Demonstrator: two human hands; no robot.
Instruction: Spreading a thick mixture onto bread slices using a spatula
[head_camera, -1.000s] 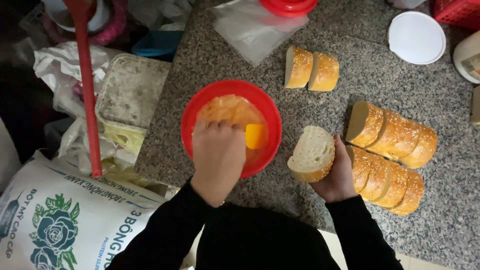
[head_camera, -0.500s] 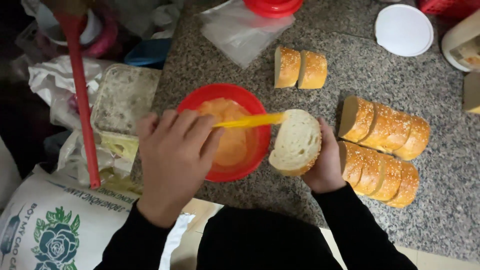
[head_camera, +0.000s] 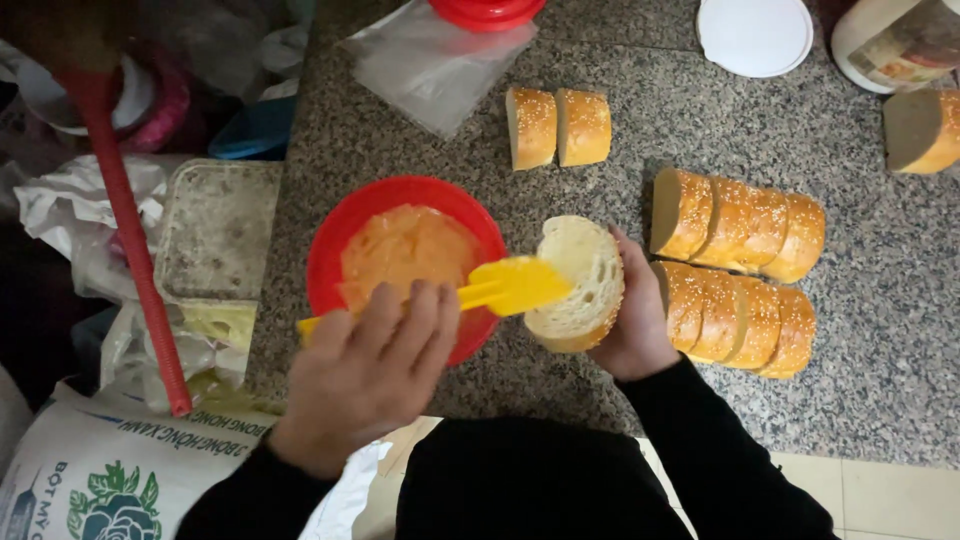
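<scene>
Since the last frame, the yellow spatula (head_camera: 500, 290) has swung from the red bowl (head_camera: 330, 250) onto the bread slice (head_camera: 580, 275). Left hand (head_camera: 370, 370) is wrapped around its handle, right hand (head_camera: 630, 320) cups the slice just beside the bowl, above the table (head_camera: 880, 330). Sliced loaves (head_camera: 740, 270) sit right next to it.

I'm looking at the yellow spatula (head_camera: 505, 288), a flat plastic blade on a slim handle, lying level across the rim of the red bowl (head_camera: 330, 250), its blade laid on the cut face of the bread slice (head_camera: 575, 275). That slice is a thick round, pale crumb up, golden seeded crust around the edge, tilted toward me just beside the bowl. The bowl is round and holds a smooth orange-yellow spread, and it sits on the speckled granite counter (head_camera: 880, 330).
</scene>
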